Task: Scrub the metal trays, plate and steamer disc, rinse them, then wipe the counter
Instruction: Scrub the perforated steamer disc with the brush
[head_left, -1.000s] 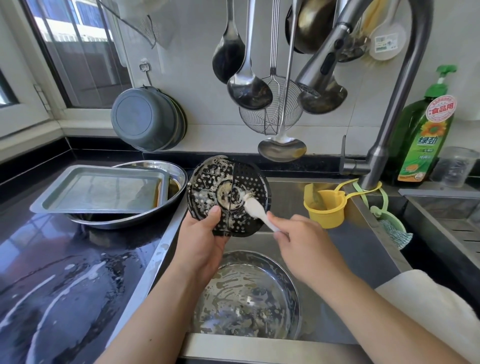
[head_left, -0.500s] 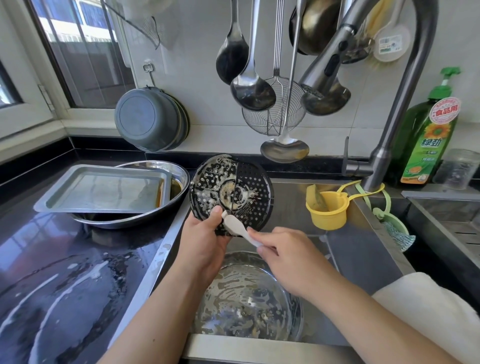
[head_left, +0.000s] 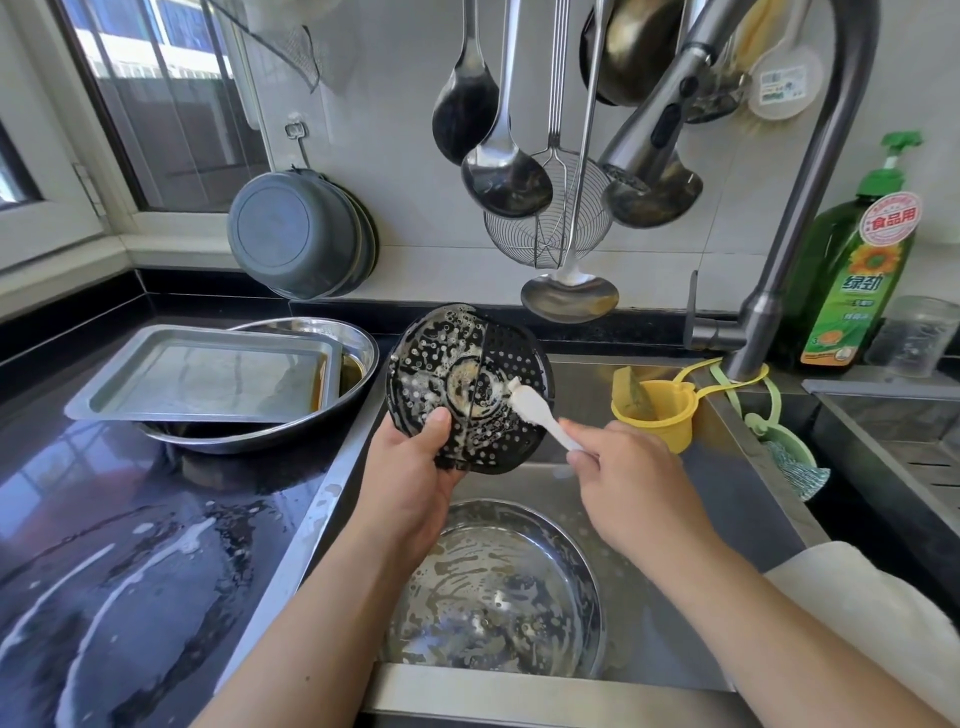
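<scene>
Upright, steamer disc (head_left: 470, 387) sits between left fingers (head_left: 435, 422) and brush (head_left: 537, 410).

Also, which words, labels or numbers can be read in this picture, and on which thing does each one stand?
"食品用": round red sticker on the green soap bottle.
"绿劲": main label of the same bottle, below a sunflower picture.
Smaller print lower on that label: too small to read.
Green print on the sticker of the white round tag hanging on the wall: too blurred to read.
No other text shows.
</scene>
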